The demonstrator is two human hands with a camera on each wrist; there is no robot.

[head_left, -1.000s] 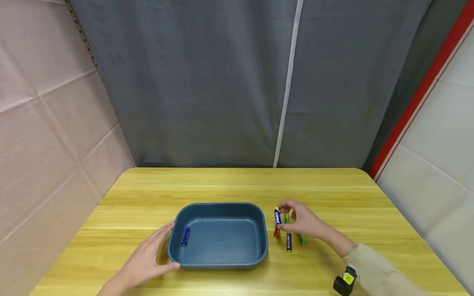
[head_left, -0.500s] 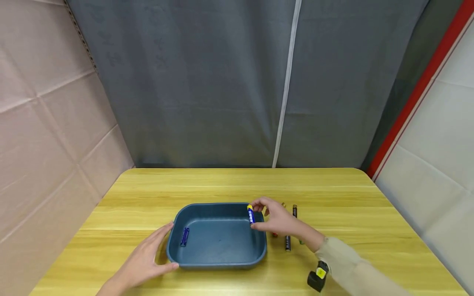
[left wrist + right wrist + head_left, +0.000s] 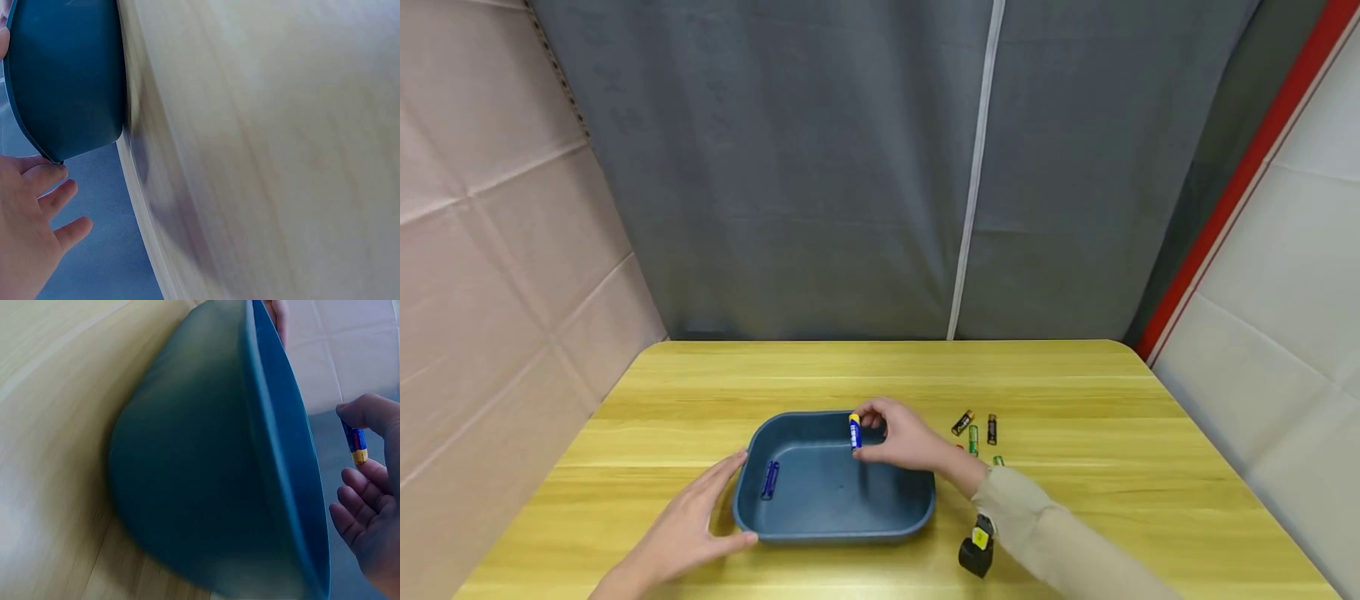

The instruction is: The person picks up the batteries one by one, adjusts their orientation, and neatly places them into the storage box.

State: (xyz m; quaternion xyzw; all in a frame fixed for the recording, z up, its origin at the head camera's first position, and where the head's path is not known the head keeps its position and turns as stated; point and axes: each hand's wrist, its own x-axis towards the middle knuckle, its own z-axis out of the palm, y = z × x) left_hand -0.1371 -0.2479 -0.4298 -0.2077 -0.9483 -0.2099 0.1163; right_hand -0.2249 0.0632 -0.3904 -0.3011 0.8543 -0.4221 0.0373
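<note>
A blue battery with a yellow end [image 3: 855,432] is pinched between the thumb and fingers of my right hand [image 3: 901,437], above the blue-grey plastic basin [image 3: 835,535]. The right wrist view shows the same battery [image 3: 355,441] held end to end, beyond the basin's rim. Dark blue batteries [image 3: 771,481] lie side by side at the left on the basin's floor. My left hand [image 3: 681,525] touches the basin's left rim with its thumb and fingers spread and fairly straight. In the left wrist view the fingers of that hand [image 3: 31,212] meet the rim.
Right of the basin, several loose batteries lie on the wooden table [image 3: 1075,500]: black ones [image 3: 992,430] and green ones [image 3: 973,440], with a red one partly hidden by my right forearm. A grey curtain [image 3: 820,183] hangs behind the table.
My right hand has carried the blue and yellow battery leftward from the loose batteries to over the middle of the basin. My left hand stays at the basin's left rim.
</note>
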